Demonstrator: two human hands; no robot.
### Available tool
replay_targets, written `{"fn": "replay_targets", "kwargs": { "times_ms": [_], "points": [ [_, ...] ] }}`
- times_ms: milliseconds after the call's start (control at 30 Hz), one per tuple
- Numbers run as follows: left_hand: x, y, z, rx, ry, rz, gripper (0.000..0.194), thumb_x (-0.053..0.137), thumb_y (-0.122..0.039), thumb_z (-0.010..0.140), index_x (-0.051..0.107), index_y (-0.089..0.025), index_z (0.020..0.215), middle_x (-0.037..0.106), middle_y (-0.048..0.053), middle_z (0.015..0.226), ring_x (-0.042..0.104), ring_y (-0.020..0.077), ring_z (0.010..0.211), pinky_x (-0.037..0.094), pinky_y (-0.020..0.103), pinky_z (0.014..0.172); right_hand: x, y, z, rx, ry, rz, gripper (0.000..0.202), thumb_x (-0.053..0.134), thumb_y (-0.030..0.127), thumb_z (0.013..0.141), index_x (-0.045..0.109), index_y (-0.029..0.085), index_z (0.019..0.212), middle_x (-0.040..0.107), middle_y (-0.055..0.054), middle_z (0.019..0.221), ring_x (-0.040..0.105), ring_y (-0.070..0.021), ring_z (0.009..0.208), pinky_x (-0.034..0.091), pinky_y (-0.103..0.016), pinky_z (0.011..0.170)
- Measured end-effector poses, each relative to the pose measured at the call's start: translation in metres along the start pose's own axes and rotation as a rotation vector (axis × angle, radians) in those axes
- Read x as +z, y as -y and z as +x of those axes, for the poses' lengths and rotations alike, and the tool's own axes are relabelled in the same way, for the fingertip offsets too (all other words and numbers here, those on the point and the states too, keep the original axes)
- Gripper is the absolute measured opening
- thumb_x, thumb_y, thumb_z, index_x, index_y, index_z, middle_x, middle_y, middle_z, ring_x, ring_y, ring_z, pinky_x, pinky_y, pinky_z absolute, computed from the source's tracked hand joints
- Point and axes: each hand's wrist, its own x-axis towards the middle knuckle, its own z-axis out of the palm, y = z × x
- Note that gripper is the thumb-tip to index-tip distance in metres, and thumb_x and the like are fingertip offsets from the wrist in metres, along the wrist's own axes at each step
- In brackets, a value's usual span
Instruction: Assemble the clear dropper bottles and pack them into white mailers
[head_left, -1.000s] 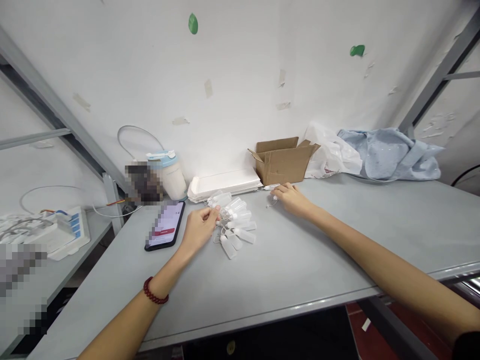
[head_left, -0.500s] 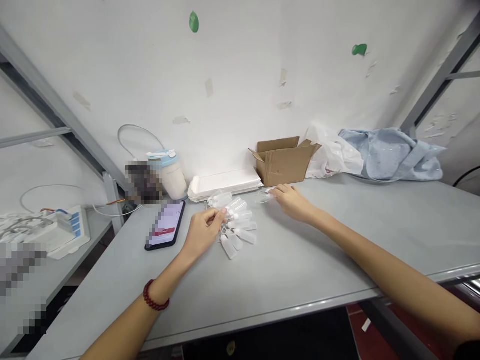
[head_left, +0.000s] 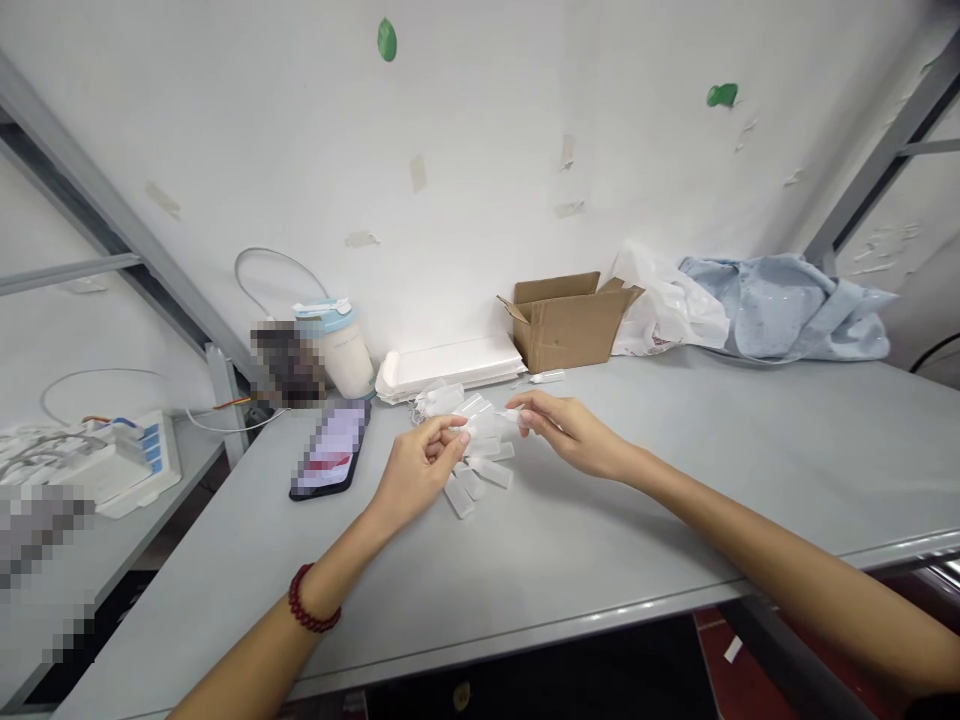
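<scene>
A fanned cluster of clear, frosted plastic tags (head_left: pixel 491 472) with thin loops lies on the grey table. Over its upper left part, my left hand (head_left: pixel 421 462) has thumb and forefinger pinched on a small clear tag; the fingers partly cover it. To the right, my right hand (head_left: pixel 574 432) pinches the white end of another small clear piece (head_left: pixel 511 418), apparently a tag, held close to the left fingertips. Whether the two pieces touch is too small to make out. One more tag (head_left: pixel 547 377) lies alone before the cardboard box.
An open cardboard box (head_left: pixel 574 335) and a stack of flat white boxes (head_left: pixel 450 365) stand by the wall. A phone (head_left: pixel 331 450) and a blue-lidded cup (head_left: pixel 346 355) are at left. A white plastic bag (head_left: pixel 667 310) and blue cloth bag (head_left: pixel 787 310) lie at right.
My right hand has moved left and nearer from beside the cardboard box, bringing a small clear piece to the left hand. My left hand has shifted slightly right.
</scene>
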Motion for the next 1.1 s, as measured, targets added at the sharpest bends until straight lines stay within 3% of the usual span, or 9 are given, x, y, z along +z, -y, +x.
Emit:
{"fn": "replay_targets", "kwargs": {
  "times_ms": [200,467,633,1100],
  "points": [
    [0.001,0.0,-0.001,0.003,0.025,0.022,0.03,0.053,-0.034,0.081,0.059,-0.013,0.102,0.057,0.0,0.064,0.053,0.0104,0.054,0.038,0.02,0.047,0.002,0.006,-0.002,0.044,0.084,0.097,0.032,0.029,0.036,0.095,0.052,0.017,0.107,0.057,0.0,0.069,0.046,-0.0108,0.056,0.036,-0.023,0.055],
    [0.002,-0.004,-0.002,-0.001,0.064,0.042,0.022,0.053,-0.033,0.081,0.062,-0.013,0.084,0.055,-0.001,0.062,0.046,0.0077,0.048,0.036,0.019,0.046,0.003,0.01,-0.003,0.103,0.128,0.2,0.029,0.033,0.036,0.094,0.05,0.017,0.106,0.054,0.001,0.068,0.043,-0.0103,0.056,0.034,-0.023,0.055],
    [0.002,-0.01,-0.004,-0.065,0.111,-0.096,0.023,0.054,-0.034,0.082,0.062,-0.013,0.078,0.053,-0.003,0.06,0.041,0.0046,0.042,0.035,0.018,0.044,0.003,0.014,-0.005,0.145,0.15,0.304,0.026,0.037,0.036,0.093,0.05,0.018,0.105,0.052,0.002,0.066,0.044,-0.0106,0.06,0.034,-0.023,0.057],
    [0.0,-0.013,-0.004,-0.065,0.14,-0.197,0.023,0.057,-0.033,0.081,0.062,-0.013,0.072,0.052,-0.004,0.057,0.04,0.0028,0.04,0.034,0.017,0.043,0.008,0.012,-0.006,0.157,0.184,0.463,0.026,0.038,0.04,0.093,0.05,0.019,0.102,0.05,0.003,0.066,0.044,-0.0099,0.061,0.033,-0.023,0.058]
  ]
}}
